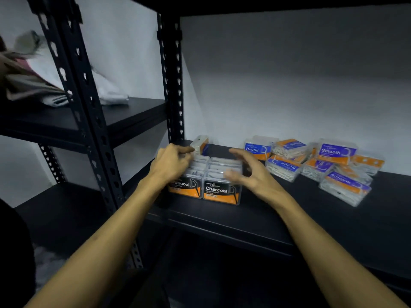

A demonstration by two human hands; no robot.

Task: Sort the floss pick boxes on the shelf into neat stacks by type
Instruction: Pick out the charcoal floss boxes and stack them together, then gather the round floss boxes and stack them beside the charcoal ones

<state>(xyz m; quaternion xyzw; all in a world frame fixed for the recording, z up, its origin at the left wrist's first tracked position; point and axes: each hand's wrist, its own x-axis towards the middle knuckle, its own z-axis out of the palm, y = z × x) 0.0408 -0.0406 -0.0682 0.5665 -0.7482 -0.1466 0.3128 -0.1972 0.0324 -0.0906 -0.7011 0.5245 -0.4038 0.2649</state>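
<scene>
Two rows of upright clear Charcoal boxes (219,190) with black and orange labels stand on the dark shelf (255,221) at its left end. My left hand (172,162) rests against the left row, its fingers curled on the box tops. My right hand (249,172) hovers at the right row, fingers spread, holding nothing. Behind them one clear box (200,144) stands upright by the post. To the right lies a loose heap of purple and orange boxes marked Round (255,147) and Smooth (333,152).
Black perforated posts (171,81) frame the shelf on the left. A neighbouring shelf unit at the left holds folded cloths (33,90). A white wall backs the shelf. Bare shelf surface lies in front of the heap.
</scene>
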